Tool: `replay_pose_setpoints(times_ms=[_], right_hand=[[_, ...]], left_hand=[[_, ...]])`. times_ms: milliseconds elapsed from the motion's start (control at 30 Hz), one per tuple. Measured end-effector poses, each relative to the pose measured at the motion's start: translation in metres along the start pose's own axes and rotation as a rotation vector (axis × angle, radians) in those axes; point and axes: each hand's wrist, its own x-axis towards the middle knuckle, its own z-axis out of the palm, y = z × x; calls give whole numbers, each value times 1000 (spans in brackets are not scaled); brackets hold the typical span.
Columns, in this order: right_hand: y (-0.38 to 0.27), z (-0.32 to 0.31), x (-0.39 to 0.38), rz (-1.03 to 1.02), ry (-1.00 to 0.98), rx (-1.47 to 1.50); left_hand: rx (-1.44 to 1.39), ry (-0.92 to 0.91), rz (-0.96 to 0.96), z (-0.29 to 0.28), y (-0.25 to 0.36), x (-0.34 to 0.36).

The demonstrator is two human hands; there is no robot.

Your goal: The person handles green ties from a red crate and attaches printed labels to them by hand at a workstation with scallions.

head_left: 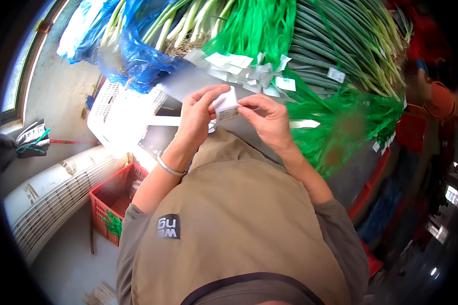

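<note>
Between my two hands, just above the near edge of the table, is a small white paper label (225,105) with print along its lower part. My left hand (198,109) is closed on its left side, fingers curled over the top. With thumb and forefinger my right hand (267,119) pinches its right edge. Just beyond lies a pile of white labels (234,63) at the ends of green mesh net bags (262,30). More green netting (346,122) spreads over the table to the right of my right hand.
Bundles of green onions (351,40) cover the far right of the table; others lie beside a blue plastic bag (142,46). At the left are a white plastic basket (107,117), a red crate (104,203) and a long white slatted appliance (66,188). Someone in orange (440,101) is at right.
</note>
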Motion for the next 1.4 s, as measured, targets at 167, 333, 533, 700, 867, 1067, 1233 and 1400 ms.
replay_pose_setpoints(times_ms=[167, 333, 533, 700, 867, 1067, 1233, 1400], right_hand=[[17, -10, -3, -222, 83, -303], [15, -27, -2, -247, 17, -332], [14, -127, 19, 291, 92, 11], [61, -172, 45, 668, 120, -65], [113, -161, 56, 673, 94, -186], [87, -175, 53, 214, 135, -667], [26, -186, 55, 168, 49, -615], [-33, -333, 58, 71, 662, -1260]], left_hand=[[-80, 68, -90, 12, -8, 11], [-124, 105, -138, 25, -11, 20], [-50, 216, -95, 22, -17, 30], [55, 200, -95, 31, -32, 34], [44, 177, -107, 29, -34, 34], [204, 57, 46, 33, -16, 11], [358, -55, 128, 22, -4, 0], [231, -18, 70, 3, 9, -5]])
